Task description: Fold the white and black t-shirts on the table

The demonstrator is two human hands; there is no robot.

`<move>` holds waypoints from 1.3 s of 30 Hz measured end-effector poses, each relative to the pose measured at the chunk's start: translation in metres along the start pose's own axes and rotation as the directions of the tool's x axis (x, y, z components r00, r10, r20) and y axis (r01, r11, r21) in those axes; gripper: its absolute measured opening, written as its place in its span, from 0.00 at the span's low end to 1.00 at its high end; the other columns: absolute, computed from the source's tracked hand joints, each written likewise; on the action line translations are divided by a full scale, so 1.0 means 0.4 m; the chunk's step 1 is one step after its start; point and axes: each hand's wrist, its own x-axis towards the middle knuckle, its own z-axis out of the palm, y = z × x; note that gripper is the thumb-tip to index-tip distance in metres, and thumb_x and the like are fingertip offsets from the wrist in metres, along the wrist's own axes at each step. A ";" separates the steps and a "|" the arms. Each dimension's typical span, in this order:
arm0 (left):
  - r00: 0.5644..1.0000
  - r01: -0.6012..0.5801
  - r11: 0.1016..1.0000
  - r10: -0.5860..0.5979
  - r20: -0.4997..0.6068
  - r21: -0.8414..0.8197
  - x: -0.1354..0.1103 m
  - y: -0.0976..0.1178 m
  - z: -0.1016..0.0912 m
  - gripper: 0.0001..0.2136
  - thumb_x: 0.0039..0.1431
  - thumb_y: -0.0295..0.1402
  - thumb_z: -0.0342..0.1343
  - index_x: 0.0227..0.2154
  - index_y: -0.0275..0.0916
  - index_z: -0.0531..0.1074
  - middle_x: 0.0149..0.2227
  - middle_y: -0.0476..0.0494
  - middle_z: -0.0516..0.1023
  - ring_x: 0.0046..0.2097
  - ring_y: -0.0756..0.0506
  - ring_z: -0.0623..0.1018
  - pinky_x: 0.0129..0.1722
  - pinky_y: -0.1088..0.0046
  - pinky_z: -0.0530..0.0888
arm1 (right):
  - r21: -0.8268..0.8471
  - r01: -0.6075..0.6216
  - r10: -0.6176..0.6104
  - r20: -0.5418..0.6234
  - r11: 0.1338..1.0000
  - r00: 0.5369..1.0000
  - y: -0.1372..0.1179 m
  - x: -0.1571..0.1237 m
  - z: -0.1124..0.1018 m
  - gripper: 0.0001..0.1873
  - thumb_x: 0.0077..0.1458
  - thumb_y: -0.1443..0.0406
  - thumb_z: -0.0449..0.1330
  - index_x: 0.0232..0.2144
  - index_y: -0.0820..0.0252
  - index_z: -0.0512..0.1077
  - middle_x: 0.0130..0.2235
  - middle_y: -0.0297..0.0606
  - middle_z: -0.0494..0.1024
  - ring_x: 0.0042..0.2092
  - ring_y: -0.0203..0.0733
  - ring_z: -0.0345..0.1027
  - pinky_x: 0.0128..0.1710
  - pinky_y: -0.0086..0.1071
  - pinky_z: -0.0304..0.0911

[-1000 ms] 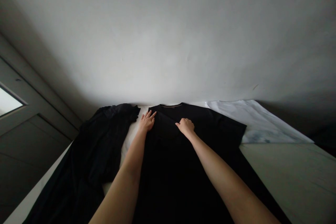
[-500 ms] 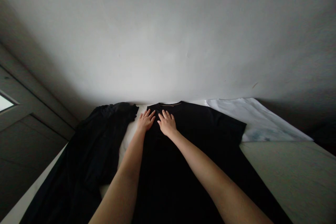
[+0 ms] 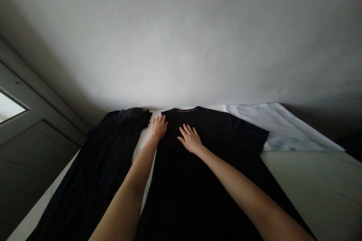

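Note:
A black T-shirt (image 3: 215,158) lies spread flat on a pale surface (image 3: 319,188), its collar toward the wall. My left hand (image 3: 158,127) rests flat with fingers stretched out on the shirt's folded left edge near the shoulder. My right hand (image 3: 190,139) lies flat, fingers spread, on the chest area just below the collar. Neither hand holds anything.
A second dark garment (image 3: 98,169) lies crumpled to the left of the shirt. A white cloth (image 3: 279,128) lies at the back right beside the shirt's sleeve. A plain wall (image 3: 181,45) rises right behind the surface; a door or window frame (image 3: 25,120) stands at far left.
My right hand went from a closed grip on the shirt's chest, to beside the left hand, then slid right with fingers spread. The left hand stayed near the shoulder edge.

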 end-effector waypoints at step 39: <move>0.889 0.282 0.959 -0.261 0.377 -0.001 -0.711 0.215 -0.255 0.17 0.62 0.25 0.45 0.54 0.36 0.60 0.47 0.36 0.79 0.45 0.41 0.81 0.42 0.68 0.74 | -0.152 0.661 -0.674 -0.049 0.735 0.737 -0.107 -0.227 -0.050 0.12 0.65 0.73 0.50 0.39 0.62 0.74 0.41 0.43 0.75 0.45 0.44 0.65 0.44 0.35 0.60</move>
